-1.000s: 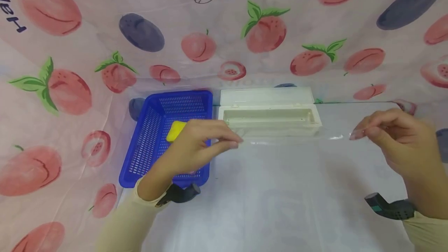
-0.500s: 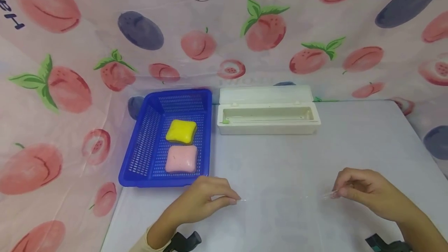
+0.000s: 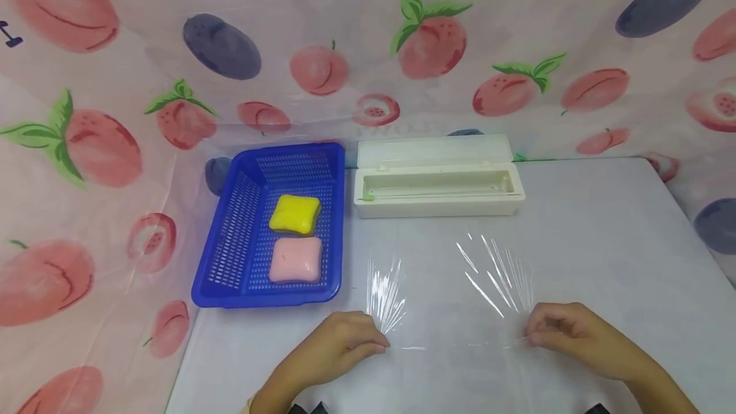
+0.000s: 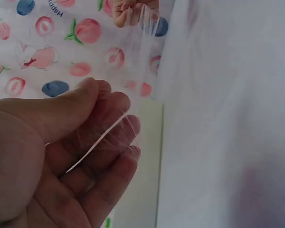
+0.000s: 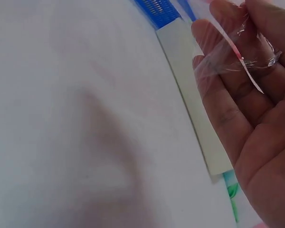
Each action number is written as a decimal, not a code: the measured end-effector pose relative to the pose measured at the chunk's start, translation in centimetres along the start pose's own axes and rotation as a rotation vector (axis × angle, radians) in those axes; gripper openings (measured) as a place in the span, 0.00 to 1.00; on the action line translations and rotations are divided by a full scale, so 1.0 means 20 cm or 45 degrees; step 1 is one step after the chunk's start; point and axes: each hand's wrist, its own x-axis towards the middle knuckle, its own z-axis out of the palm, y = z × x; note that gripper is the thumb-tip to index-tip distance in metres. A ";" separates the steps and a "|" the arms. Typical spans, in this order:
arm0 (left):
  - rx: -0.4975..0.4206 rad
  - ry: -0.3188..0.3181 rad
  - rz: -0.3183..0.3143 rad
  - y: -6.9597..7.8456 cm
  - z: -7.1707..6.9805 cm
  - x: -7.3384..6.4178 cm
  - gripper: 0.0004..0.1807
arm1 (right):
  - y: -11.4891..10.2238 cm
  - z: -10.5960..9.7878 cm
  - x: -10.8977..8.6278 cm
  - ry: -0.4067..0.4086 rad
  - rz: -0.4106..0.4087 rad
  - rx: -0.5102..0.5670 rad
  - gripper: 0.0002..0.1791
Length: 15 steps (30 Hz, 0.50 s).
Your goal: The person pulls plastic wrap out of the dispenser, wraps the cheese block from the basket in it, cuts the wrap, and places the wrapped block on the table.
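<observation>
A sheet of clear cling film [image 3: 385, 296] stretches between my two hands over the front of the table, with shiny creases fanning out from each held corner. My left hand [image 3: 339, 347] pinches its near left corner between thumb and fingertips. On the other side my right hand [image 3: 581, 337] pinches the near right corner. In the left wrist view the film lies across the fingers of the left hand [image 4: 71, 156]. Crumpled film also shows at the fingertips of the right hand [image 5: 261, 109] in the right wrist view.
A blue mesh basket [image 3: 214, 273] at the left holds a yellow soap-like bar [image 3: 295, 214] and a pink one [image 3: 296, 260]. Behind the film stands a long white box [image 3: 439, 208], its lid raised. Fruit-patterned cloth hangs behind the white table [image 3: 598, 229].
Both hands have come down and toward me with the film, which now lies lower, spread over the tabletop. The basket's two bars have come into full sight. Box and basket stayed put.
</observation>
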 end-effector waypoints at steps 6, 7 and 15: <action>0.223 -0.118 -0.107 -0.06 0.10 -0.02 0.10 | 0.08 0.04 0.00 0.014 0.042 -0.156 0.09; 0.259 -0.137 -0.122 -0.07 0.11 -0.02 0.09 | 0.09 0.05 0.00 0.019 0.058 -0.204 0.08; 0.430 -0.146 -0.151 -0.11 0.20 -0.02 0.06 | 0.14 0.10 -0.02 0.119 0.022 -0.607 0.10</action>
